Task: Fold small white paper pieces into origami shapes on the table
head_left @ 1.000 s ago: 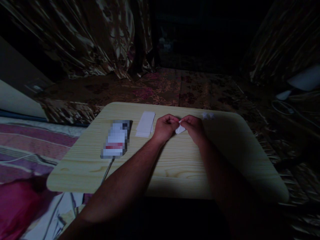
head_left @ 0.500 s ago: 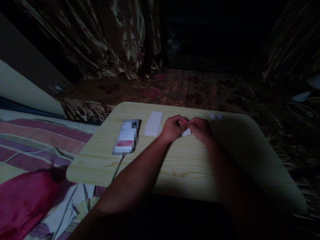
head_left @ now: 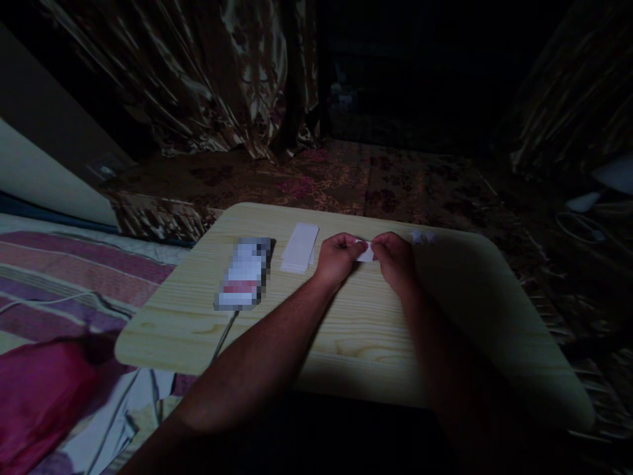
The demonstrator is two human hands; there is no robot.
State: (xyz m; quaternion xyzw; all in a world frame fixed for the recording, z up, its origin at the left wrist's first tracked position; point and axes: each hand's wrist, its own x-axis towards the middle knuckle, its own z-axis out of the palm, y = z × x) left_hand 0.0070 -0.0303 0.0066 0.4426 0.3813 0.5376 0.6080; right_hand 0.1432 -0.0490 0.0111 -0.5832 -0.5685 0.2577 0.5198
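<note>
Between my two hands is a small piece of white paper (head_left: 364, 251), held just above the wooden table (head_left: 366, 343). My left hand (head_left: 338, 258) pinches its left side between thumb and fingers. On the right side, my right hand (head_left: 395, 258) grips the same piece, thumb and fingers closed. A stack of white paper strips (head_left: 300, 247) lies just left of my left hand. Past my right hand, toward the far edge, sit small folded white paper pieces (head_left: 422, 236).
A phone, blurred into blocks (head_left: 244, 274), lies on the left of the table with a cable (head_left: 225, 336) running to the near edge. Left of the table are a striped bedspread (head_left: 93, 254) and a pink-red cloth or bag (head_left: 44, 396). Patterned curtains (head_left: 198, 72) hang behind.
My hands have drawn slightly apart, and the white paper between them now shows flatter and wider. The whole view has shifted a little.
</note>
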